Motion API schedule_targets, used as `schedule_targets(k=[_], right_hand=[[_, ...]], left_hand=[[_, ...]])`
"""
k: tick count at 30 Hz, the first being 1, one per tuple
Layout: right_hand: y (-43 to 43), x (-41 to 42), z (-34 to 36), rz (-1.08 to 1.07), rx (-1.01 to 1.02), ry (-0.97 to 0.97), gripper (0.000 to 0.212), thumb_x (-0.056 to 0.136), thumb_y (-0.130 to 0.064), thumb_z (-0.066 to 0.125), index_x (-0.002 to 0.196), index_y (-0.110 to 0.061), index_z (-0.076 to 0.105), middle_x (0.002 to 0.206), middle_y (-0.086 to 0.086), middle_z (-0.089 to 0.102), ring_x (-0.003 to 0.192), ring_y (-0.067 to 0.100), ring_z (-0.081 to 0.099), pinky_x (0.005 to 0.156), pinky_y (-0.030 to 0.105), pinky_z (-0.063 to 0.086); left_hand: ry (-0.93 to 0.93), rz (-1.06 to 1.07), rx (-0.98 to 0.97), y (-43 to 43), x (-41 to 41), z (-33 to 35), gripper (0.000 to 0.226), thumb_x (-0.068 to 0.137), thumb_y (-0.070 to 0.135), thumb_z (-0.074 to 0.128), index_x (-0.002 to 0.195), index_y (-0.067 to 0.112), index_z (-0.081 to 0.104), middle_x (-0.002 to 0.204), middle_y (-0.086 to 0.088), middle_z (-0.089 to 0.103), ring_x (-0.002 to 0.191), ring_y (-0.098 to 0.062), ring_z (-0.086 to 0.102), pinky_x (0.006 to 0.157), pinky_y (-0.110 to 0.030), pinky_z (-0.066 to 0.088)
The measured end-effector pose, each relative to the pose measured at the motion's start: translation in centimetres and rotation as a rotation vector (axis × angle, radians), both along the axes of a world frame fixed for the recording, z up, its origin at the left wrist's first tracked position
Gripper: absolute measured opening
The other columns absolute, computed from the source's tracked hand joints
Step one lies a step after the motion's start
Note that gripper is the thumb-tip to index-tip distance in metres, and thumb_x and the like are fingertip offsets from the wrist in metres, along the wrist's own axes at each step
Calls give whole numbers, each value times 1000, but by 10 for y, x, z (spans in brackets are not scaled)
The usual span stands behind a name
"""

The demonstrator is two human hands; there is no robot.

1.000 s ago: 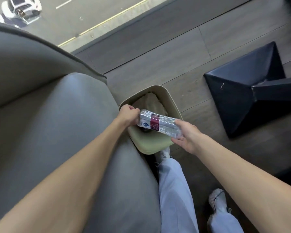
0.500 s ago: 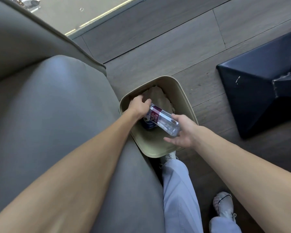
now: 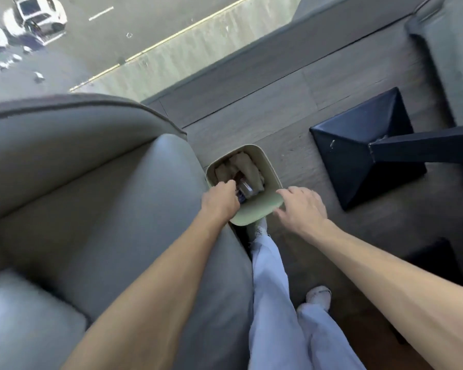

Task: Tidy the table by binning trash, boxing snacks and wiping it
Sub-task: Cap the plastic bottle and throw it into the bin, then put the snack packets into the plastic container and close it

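Bottle's basically binned

I'd let go low so the bottle (image 3: 243, 188) can't bounce out. Left hand (image 3: 219, 201) curls over the rim of the bin (image 3: 257, 212), and I can't tell if it's gripping. Right hand (image 3: 302, 206) has its fingers spread apart. It's clear plastic, lying inside on crumpled paper (image 3: 247, 166).

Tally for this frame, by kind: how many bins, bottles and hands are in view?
bin: 1
bottle: 1, inside the bin
hands: 2, left hand and right hand
Total: 4
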State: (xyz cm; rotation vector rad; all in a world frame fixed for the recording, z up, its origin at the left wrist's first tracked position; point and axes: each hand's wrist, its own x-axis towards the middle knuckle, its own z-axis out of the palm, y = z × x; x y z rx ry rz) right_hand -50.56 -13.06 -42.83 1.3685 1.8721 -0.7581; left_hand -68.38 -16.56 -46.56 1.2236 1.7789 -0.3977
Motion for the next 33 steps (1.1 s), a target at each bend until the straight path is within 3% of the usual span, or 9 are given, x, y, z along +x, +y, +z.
schedule_targets(k=[6, 8, 10, 14, 18, 25, 33], right_hand=[[2, 24, 154, 225, 165, 116, 48, 91, -41, 55, 133, -19, 51, 141, 8, 47, 139, 28, 33, 119, 45, 17], [1, 37, 203, 234, 182, 167, 47, 92, -40, 54, 133, -19, 51, 141, 8, 49, 138, 27, 35, 119, 43, 20], [-5, 57, 248, 204, 209, 198, 41, 92, -40, 50, 128, -21, 55, 133, 5, 57, 128, 26, 48, 111, 40, 32], [-18, 120, 320, -51, 296, 182, 39, 94, -42, 46, 126, -23, 56, 121, 5, 65, 112, 29, 61, 90, 40, 46], [-39, 219, 366, -344, 367, 178, 44, 94, -46, 46, 134, -27, 53, 129, 4, 63, 117, 29, 60, 95, 41, 46], [-70, 407, 426, -751, 555, 105, 42, 94, -47, 47, 128, -25, 59, 127, 8, 65, 117, 29, 60, 95, 39, 47], [-100, 564, 469, -1001, 768, 82, 39, 94, -49, 46, 124, -29, 61, 124, 4, 67, 115, 27, 62, 92, 36, 48]], left_hand=[[135, -224, 129, -7, 28, 172, 26, 98, 28, 40, 113, 11, 51, 120, -15, 59, 112, -37, 56, 89, -42, 43], [154, -265, 142, -6, 48, 221, 32, 97, 34, 41, 117, 12, 52, 125, -14, 58, 116, -37, 54, 93, -43, 42], [164, -287, 111, -4, 74, 263, 35, 97, 35, 41, 122, 12, 52, 131, -15, 56, 121, -38, 52, 98, -44, 39], [179, -423, 128, 6, 148, 332, 36, 95, 30, 44, 125, 12, 53, 133, -14, 56, 123, -37, 53, 100, -44, 38], [143, -576, 209, 19, 239, 386, 36, 91, 27, 49, 122, 13, 59, 129, -12, 61, 121, -35, 56, 98, -41, 43], [44, -749, 480, 47, 400, 446, 28, 91, 22, 44, 114, 15, 58, 124, -12, 64, 115, -35, 61, 93, -44, 49], [-13, -884, 750, 77, 557, 495, 26, 92, 23, 40, 110, 16, 59, 117, -10, 65, 104, -36, 65, 82, -38, 48]])
